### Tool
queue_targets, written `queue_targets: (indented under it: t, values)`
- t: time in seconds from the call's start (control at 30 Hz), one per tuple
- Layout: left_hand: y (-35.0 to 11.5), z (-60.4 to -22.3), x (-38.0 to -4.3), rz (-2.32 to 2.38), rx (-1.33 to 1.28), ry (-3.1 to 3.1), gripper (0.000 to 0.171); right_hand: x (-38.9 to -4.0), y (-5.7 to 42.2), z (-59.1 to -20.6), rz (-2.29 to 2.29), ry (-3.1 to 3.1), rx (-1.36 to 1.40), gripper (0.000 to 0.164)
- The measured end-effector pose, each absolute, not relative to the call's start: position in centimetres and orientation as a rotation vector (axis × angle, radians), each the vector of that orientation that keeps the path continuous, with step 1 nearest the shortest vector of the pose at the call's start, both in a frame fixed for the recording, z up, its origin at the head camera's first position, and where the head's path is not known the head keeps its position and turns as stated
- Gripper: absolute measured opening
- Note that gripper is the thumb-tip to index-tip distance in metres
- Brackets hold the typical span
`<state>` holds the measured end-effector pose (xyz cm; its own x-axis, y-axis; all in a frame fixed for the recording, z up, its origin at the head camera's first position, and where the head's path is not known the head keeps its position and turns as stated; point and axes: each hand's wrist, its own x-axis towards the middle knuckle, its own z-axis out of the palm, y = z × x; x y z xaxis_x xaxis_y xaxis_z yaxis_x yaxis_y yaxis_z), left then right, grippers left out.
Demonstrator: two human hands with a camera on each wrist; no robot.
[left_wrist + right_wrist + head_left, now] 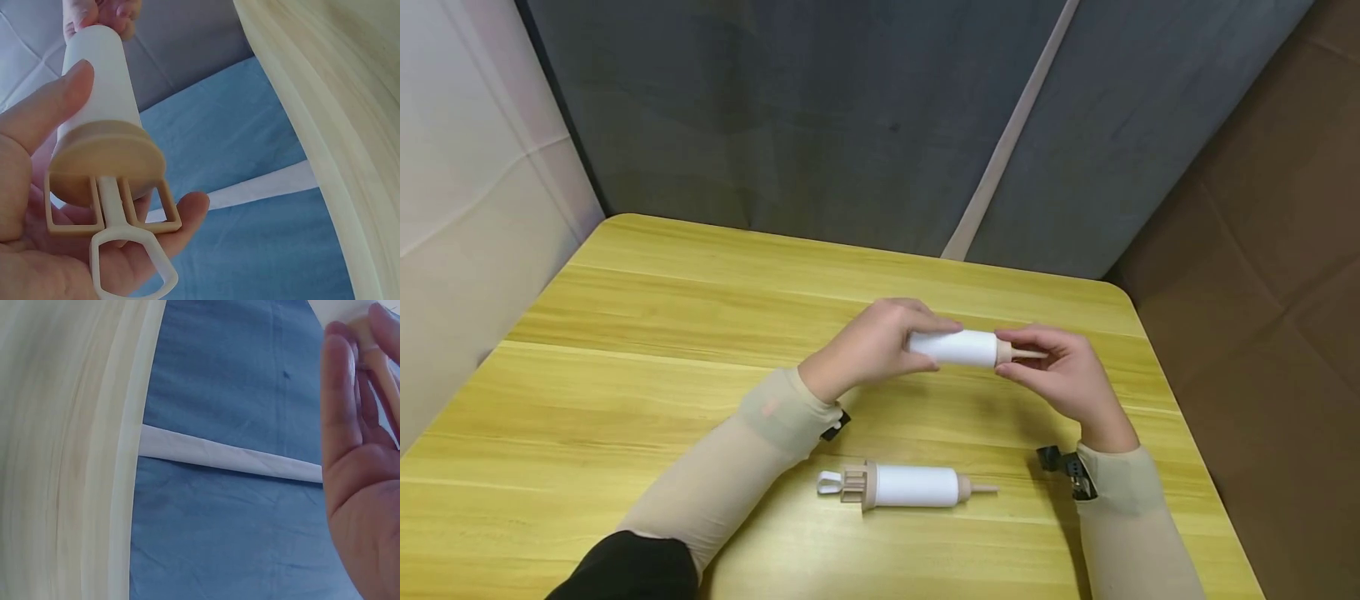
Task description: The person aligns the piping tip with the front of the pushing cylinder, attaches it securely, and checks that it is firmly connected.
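Observation:
Both hands hold one large plastic syringe (964, 348) above the table, lying level with its thin beige nozzle toward the right. My left hand (883, 343) grips its white barrel, thumb on one side and fingers around the other. In the left wrist view, the beige end cap, two square finger loops and white pull ring (134, 262) project past the palm. With thumb and fingers, my right hand (1067, 375) pinches the beige nozzle collar (364, 332). A second, matching syringe (916, 486) lies on the table nearer the body, its ring to the left.
The wood-grain table (625, 392) has rounded far corners. Behind it hangs a dark grey-blue curtain (775, 117) with a pale strip (1015, 125). A white cloth (475, 192) stands along the left, and a brown one (1277, 250) along the right.

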<state>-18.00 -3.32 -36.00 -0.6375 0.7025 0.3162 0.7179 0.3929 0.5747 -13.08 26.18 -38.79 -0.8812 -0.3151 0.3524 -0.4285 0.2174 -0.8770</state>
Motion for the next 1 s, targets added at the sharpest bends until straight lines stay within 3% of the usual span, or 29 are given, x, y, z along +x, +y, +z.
queue_targets:
  t: [0.6,0.77,1.0]
  values:
    - [-3.05,-35.82,-17.23,-1.002,-1.314,-2.571,0.053,-13.13,26.02,-38.50,1.765,-2.449,0.554,0.014]
    - [-3.02,-35.92,-17.36,-1.016,-1.308,-2.568,0.053,-13.42,25.67,-38.74,1.734,-2.430,0.509,0.021]
    - [-3.06,-36.19,-17.61,-0.970,-1.309,-2.563,0.053,-13.33,26.04,-38.90,1.827,-2.335,0.717,0.040]
